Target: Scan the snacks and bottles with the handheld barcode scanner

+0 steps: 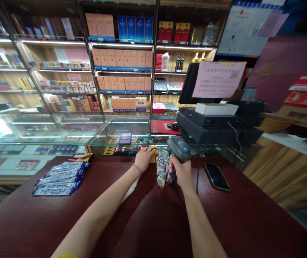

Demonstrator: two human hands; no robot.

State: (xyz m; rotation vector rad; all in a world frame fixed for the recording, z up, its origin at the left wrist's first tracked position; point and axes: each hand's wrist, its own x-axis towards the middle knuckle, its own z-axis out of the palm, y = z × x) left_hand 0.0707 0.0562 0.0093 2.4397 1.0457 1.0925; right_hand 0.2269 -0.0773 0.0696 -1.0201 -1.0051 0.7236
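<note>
In my right hand [182, 171] is a dark barcode scanner [180, 148] with a blue light on its head; my fingers are wrapped round its handle and its cord trails down. My left hand [143, 159], with a grey band at the wrist, reaches over a small yellow and red box [152, 157], fingers bent onto it. Part of that box is hidden under the hand. Between my hands, small clear jars with silvery lids [161, 179] stand in rows, several of them, the scanner hiding some. A white paper strip [130, 190] lies partly under my left forearm.
Blue and white packets [61, 178] lie fanned at the left of the dark red counter [142, 229]. A phone [217, 176] lies at the right. Behind are a glass display case [132, 123], a mouse [173, 127], a monitor [189, 84] and stocked shelves [122, 73].
</note>
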